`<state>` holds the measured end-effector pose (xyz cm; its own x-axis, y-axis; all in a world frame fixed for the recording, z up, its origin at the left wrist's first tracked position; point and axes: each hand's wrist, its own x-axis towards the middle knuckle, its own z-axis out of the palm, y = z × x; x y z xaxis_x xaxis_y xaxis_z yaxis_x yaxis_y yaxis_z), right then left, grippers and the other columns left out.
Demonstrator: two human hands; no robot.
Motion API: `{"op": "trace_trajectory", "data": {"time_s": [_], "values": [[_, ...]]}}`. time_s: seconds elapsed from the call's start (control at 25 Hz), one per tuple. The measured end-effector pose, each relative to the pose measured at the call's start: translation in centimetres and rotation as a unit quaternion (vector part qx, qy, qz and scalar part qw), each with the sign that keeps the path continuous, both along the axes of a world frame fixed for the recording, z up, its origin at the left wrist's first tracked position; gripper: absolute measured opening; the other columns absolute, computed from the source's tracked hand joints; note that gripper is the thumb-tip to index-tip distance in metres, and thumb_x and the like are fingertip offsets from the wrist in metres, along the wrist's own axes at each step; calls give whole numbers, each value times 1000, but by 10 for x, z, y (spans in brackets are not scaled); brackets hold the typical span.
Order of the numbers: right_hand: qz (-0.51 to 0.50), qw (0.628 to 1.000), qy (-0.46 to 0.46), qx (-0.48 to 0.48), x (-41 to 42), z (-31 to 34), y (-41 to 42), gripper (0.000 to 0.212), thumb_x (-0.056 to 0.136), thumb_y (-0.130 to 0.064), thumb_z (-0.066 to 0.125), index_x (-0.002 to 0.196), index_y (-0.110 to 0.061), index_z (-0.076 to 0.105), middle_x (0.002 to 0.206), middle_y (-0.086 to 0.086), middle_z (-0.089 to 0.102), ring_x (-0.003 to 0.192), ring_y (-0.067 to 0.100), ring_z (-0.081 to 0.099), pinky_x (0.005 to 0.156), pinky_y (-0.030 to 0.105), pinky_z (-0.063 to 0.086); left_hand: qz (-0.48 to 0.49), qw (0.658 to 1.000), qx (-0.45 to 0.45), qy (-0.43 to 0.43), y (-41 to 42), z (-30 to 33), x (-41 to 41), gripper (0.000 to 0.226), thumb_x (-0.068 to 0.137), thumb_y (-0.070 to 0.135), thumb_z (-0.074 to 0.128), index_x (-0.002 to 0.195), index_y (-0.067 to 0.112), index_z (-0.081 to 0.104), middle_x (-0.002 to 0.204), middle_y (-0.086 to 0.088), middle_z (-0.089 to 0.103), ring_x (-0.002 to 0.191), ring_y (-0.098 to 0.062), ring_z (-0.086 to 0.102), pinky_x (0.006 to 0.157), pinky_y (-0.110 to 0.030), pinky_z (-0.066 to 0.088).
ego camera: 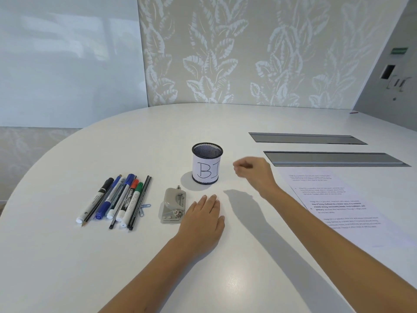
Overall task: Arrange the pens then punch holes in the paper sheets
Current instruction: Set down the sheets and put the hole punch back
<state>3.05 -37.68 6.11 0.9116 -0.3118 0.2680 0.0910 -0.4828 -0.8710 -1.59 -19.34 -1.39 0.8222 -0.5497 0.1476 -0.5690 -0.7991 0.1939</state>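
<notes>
Black mesh pen cup [207, 163] is standing on the white table [237, 279]. Left of it, the markers and pencils [117, 201] are lying bunched; the hole punch [173, 205] is lying nearer. The left hand [203, 224] is resting flat, empty, beside the punch. The right hand [252, 171], loosely curled and empty, is hovering right of the cup; printed sheets [338, 206] are lying farther right.

left hand [203, 219] flat on table [67, 256], beside punch [173, 205] | right hand [251, 169] fisted, raised beside cup [206, 163] | pens [117, 202] left | sheets [334, 204] right
</notes>
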Motion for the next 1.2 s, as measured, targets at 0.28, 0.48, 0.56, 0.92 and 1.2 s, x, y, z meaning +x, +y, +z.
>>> {"op": "trace_trajectory", "data": {"time_s": [0.28, 0.48, 0.56, 0.92, 1.2], "values": [[-2, 981, 35, -189, -34, -44, -14, 21, 82, 3, 58, 90, -6, 76, 95, 6, 76, 84, 14, 66, 70, 3, 39, 2, 1000, -8, 1, -1, -1, 1, 55, 101, 33, 23, 151, 10, 18, 162, -3, 12, 148, -22, 10, 118, -38, 9], [102, 936, 4, -336, -44, -45, -9, 30, 84, 11, 49, 96, -2, 74, 102, 11, 74, 96, 25, 67, 85, 23, 45, 0, 1000, -5, -6, 0, -2, 2, 55, 101, 33, 23, 151, 10, 18, 162, -3, 13, 148, -23, 11, 118, -38, 11], [157, 903, 0, -399, -44, -40, -15, 31, 84, 12, 49, 97, -1, 73, 104, 11, 72, 96, 27, 66, 87, 29, 47, 0, 1000, -4, -9, 0, -2, 2, 55, 101, 33, 23, 150, 10, 19, 162, -3, 13, 148, -23, 12, 117, -39, 11], [248, 787, 77, -559, -31, -17, -15, 29, 90, -3, 49, 104, -11, 73, 113, 5, 67, 101, 26, 61, 86, 30, 43, 1, 1000, -5, -14, -1, -5, 4, 55, 100, 33, 24, 150, 9, 20, 161, -4, 15, 147, -24, 15, 117, -40, 13], [212, 867, 109, -438, -22, -12, -11, 22, 78, -1, 55, 86, -8, 74, 90, 5, 75, 79, 16, 65, 73, 17, 48, 2, 1000, 0, -15, 0, -4, 3, 55, 100, 33, 23, 151, 10, 19, 162, -4, 14, 148, -24, 13, 118, -39, 11]]}}
